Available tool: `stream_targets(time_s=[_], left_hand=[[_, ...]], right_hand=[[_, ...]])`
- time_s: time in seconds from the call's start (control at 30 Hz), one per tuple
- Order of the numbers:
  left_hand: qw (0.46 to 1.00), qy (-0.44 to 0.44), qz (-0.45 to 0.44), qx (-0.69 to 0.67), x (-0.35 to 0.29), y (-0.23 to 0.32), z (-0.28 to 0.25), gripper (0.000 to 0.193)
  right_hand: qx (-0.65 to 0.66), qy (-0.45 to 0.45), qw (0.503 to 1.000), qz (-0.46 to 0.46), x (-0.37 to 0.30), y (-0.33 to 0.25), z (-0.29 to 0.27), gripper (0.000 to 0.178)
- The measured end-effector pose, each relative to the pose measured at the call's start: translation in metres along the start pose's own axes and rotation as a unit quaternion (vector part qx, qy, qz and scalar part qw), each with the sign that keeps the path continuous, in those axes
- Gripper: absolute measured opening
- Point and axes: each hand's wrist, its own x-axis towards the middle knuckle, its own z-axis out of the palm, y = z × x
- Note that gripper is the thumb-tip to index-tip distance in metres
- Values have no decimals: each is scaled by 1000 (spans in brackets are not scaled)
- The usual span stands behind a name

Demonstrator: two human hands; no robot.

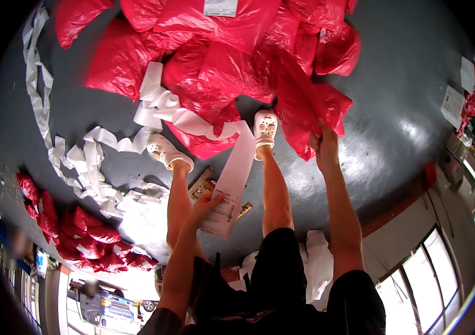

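Note:
My left hand [206, 207] is closed on the end of a long white label strip [239, 159], with a printed label at its lower end. From there the strip runs up past my feet and lies in loose folds on the floor. My right hand [325, 146] grips the lower right part of a shiny red plastic mailing bag [300, 103], just right of my right foot. The bag hangs at the edge of a large heap of similar red bags [215, 61]. Its contents are hidden.
My feet in pale clogs [266, 127] stand at the heap's near edge. A small wooden piece [200, 183] sits between my legs. More strip [89, 167] tangles on the left floor. A second pile of red bags [89, 240] lies at lower left. Papers [453, 105] show far right.

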Motion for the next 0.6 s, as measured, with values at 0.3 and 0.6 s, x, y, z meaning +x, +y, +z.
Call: stream_targets(time_s=[0.3,0.6], left_hand=[[999,-13,-22,37,-126,-32,-8,36],[998,10,-27,-60,-128,-16,2,36]], right_hand=[[-85,-166,958,220,-143,-41,66,36],[-192,-107,936,-276,100,14,144,31]])
